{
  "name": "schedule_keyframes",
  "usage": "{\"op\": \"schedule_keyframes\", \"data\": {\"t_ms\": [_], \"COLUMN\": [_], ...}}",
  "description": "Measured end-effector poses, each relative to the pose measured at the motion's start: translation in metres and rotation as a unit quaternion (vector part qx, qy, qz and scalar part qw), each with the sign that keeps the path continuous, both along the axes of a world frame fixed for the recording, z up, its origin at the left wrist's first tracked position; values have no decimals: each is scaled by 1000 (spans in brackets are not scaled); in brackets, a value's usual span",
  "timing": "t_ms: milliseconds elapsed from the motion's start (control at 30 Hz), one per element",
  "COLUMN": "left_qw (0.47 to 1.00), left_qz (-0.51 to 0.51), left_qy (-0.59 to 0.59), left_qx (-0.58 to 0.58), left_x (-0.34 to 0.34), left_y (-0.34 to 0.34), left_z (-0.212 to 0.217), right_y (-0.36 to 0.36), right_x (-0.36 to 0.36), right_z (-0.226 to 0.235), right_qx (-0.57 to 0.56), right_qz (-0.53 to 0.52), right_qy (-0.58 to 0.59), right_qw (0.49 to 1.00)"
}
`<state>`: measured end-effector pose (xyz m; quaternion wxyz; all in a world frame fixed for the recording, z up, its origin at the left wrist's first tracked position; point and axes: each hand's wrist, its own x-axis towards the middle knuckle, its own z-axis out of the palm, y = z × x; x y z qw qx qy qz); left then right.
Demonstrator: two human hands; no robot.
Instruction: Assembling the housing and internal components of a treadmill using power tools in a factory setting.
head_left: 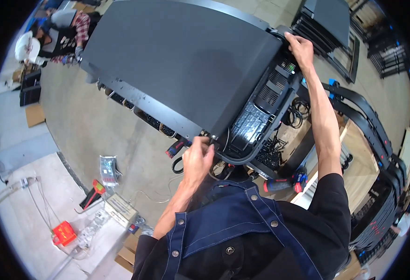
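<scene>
The left hand (198,158) pinched something small at the near corner of the big dark deck (181,65), fingers curled tight. The right hand (300,46) gripped the deck's far corner, arm stretched out. The deck stood tilted over the concrete floor (97,135). A drill (284,183) lay below, near black frames (373,135).

A clear plastic bag of small parts (108,169) lay on the concrete floor (88,126). Below it sat a small pale box (120,209) with a printed label, and brown cardboard boxes (129,251) stood just beyond, toward the lower edge.
</scene>
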<state>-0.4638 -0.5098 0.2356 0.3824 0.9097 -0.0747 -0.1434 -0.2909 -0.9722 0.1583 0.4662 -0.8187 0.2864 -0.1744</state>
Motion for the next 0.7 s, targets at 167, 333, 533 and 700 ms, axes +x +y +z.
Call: {"op": "schedule_keyframes", "data": {"t_ms": [167, 333, 533, 700], "left_qw": [993, 938, 926, 933], "left_qz": [-62, -160, -228, -226], "left_qy": [-21, -23, -14, -34], "left_qx": [98, 306, 299, 279], "left_x": [6, 24, 36, 34], "left_y": [6, -16, -24, -3], "left_z": [-2, 12, 1, -13], "right_y": [19, 75, 150, 206], "right_x": [-24, -125, -312, -340], "right_z": [7, -12, -200, -240], "right_qx": [-42, -44, 20, -88], "right_qz": [-16, -160, -10, 133], "right_qy": [-50, -281, 280, 376], "right_qw": [998, 945, 960, 913]}}
